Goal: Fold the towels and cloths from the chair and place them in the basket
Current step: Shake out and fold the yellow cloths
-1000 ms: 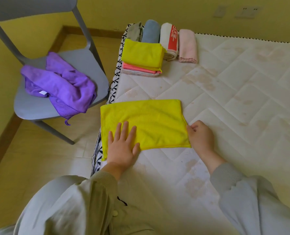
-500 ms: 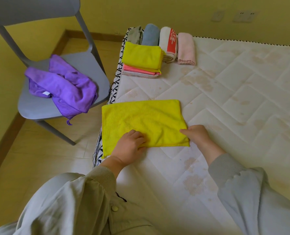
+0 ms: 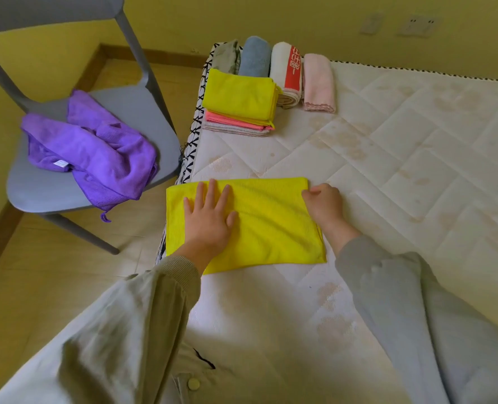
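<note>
A yellow cloth [image 3: 271, 223] lies folded flat as a rectangle at the left edge of the mattress [image 3: 402, 158]. My left hand [image 3: 210, 220] rests flat on its left half, fingers spread. My right hand [image 3: 325, 202] has its fingers curled at the cloth's far right corner and pinches it. A crumpled purple towel [image 3: 96, 153] lies on the seat of the grey chair [image 3: 38, 193] to the left. No basket is in view.
At the mattress's far left corner sits a stack of folded cloths, a yellow one [image 3: 242, 94] on top of a pink one [image 3: 233, 122]. Behind it lie rolled towels: grey-green [image 3: 227, 56], blue [image 3: 255, 56], white with red [image 3: 288, 71], pink [image 3: 317, 83].
My left hand curled at the cloth's near edge, then moved forward and spread flat on it. My right hand slid from the near right corner to the far right corner.
</note>
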Available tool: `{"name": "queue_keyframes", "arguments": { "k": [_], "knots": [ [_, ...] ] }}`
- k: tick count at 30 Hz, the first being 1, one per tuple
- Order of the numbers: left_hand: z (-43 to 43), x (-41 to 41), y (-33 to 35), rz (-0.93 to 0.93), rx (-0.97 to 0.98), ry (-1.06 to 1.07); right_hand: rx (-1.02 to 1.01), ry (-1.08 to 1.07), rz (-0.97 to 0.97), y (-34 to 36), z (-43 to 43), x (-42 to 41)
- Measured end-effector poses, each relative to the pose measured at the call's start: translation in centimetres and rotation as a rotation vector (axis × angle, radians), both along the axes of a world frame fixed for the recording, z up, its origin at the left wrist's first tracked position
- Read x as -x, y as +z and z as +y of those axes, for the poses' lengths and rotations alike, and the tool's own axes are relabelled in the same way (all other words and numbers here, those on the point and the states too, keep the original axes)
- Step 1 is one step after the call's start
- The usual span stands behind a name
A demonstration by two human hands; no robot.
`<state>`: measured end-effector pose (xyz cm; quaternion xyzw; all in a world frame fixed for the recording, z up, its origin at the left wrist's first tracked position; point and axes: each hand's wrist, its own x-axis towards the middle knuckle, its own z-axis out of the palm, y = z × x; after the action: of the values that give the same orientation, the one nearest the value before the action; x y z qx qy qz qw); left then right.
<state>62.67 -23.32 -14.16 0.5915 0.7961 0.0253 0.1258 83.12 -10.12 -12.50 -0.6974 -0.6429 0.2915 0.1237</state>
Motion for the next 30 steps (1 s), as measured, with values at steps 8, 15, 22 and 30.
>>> {"name": "queue_keyframes", "arguments": {
  "k": [8,15,22,30],
  "knots": [
    [0.1,0.3,-2.0,0.041,-0.048,-0.076,-0.227,-0.026,0.025,-1.4,2.8,1.1],
    [0.4,0.5,-1.6,0.026,-0.019,-0.083,-0.532,0.072,-0.189,-0.5,-0.2,5.1],
    [-0.3,5.6,-2.1,0.080,-0.029,-0.127,-0.274,0.637,-0.465,-3.8,-4.4,5.3],
    [0.6,3.2,0.2,0.114,-0.087,-0.004,-0.346,0.335,-0.385,-2.1,-4.3,4.6]
  ]
}}
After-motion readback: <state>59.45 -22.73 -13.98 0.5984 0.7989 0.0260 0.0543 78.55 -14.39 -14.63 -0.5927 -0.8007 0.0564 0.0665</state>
